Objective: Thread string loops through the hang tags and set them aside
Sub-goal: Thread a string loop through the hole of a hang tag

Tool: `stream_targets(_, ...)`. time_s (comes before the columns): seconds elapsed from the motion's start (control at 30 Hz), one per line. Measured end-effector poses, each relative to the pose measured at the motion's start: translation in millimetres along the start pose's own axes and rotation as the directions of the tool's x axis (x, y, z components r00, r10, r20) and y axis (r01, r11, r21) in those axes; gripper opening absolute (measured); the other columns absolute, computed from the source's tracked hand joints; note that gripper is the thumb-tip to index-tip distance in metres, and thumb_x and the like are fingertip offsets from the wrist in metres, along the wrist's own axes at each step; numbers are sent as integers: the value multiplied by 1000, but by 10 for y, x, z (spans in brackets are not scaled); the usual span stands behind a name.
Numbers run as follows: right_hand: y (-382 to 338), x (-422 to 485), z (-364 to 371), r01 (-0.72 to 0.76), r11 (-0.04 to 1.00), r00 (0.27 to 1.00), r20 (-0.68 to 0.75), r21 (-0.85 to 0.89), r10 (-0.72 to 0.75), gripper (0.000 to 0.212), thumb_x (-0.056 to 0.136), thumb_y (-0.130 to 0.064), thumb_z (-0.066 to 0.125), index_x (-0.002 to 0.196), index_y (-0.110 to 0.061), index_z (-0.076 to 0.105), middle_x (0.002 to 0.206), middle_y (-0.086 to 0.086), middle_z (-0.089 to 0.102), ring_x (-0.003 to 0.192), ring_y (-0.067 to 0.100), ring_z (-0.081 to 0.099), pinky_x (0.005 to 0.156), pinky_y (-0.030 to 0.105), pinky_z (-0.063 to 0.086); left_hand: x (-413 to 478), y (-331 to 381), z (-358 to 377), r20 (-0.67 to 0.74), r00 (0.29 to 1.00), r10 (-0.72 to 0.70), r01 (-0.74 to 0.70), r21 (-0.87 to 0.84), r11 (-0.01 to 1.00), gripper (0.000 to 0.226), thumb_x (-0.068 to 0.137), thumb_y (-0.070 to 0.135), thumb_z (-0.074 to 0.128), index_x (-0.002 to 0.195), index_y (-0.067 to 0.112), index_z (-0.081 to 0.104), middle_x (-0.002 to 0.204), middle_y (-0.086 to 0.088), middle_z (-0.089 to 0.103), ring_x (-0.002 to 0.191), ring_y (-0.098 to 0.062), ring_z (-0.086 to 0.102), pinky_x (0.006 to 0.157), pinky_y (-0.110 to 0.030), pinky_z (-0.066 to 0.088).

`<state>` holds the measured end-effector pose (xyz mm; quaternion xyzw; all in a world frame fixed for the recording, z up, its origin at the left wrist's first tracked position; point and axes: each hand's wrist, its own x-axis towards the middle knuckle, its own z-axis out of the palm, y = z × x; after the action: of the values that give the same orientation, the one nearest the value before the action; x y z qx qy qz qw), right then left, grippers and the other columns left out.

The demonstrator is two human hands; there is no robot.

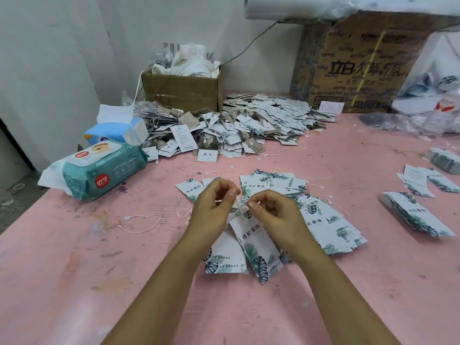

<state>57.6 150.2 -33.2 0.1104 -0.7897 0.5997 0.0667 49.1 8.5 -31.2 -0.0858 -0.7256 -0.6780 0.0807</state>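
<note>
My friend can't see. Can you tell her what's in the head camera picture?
A left hand and a right hand pinch a string at the top of a leafy hang tag on a pink table. A heap of tags lies behind, near a wipes pack.

On our pink table (74,282) we see a wipes pack (99,170) near the left edge, a small carton (184,90), large carton (361,70) and heap of tags (249,125) along the far edge, and loose tags (323,220) mid-table.

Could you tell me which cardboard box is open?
The smaller plain box behind the tag pile, stuffed with white material; the larger printed box is strapped shut.
</note>
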Motion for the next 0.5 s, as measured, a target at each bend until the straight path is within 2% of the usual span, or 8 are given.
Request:
stream_targets(0.03,-13,9,-26,-38,998,999,-20,45,39,16,86,-7,62,78,-20,63,63,-4,59,54,2,51,53,14,42,9,4,-3,-9,999,-38,37,-57,998,17,94,9,48,82,18,55,78,10,65,73,-1,57,69,-16,45)
stream_targets(0.1,-34,18,-91,-104,985,992,-58,140,113,18,88,-3,58,77,-17,63,56,-7,56,43,-3,44,43,11,35,31,23,-28,-17,988,-153,141,-287,948,17,97,11,43,82,16,50,65,6,64,62,-6,57,62,-18,46)
stream_targets(0.17,-35,26,-145,-155,958,981,-77,241,178,19,89,1,54,77,-11,61,45,-12,50,35,-2,36,37,10,29,55,41,-70,-9,965,-262,225,-487,844,17,97,11,42,82,16,48,49,5,51,50,-9,48,56,-20,41)
stream_targets(0.2,-27,27,-163,-170,948,975,-91,268,201,20,90,3,52,76,-10,60,42,-12,47,34,-1,33,36,11,27,68,42,-85,-7,955,-296,249,-523,815,17,96,10,42,82,15,48,46,6,44,49,-10,42,54,-21,37)
stream_targets(0.27,-12,35,-172,-185,944,967,-119,273,224,22,90,4,50,75,-8,58,40,-12,43,34,1,31,36,12,26,79,38,-98,-13,947,-322,268,-525,808,17,95,6,44,81,15,51,46,7,37,49,-10,34,50,-20,33)
stream_targets(0.37,30,50,-176,-216,942,953,-154,256,260,23,91,4,49,74,-10,58,41,-10,45,38,6,35,37,16,28,74,37,-82,-28,955,-297,248,-479,842,16,93,5,47,81,13,55,46,9,36,45,-6,34,46,-15,32)
stream_targets(0.5,66,75,-210,-232,946,942,-188,226,277,32,91,9,42,76,-11,62,60,-1,52,51,11,42,43,18,35,65,35,-95,-52,973,-227,192,-368,910,17,91,5,51,77,12,56,45,10,39,45,-4,35,53,-19,34)
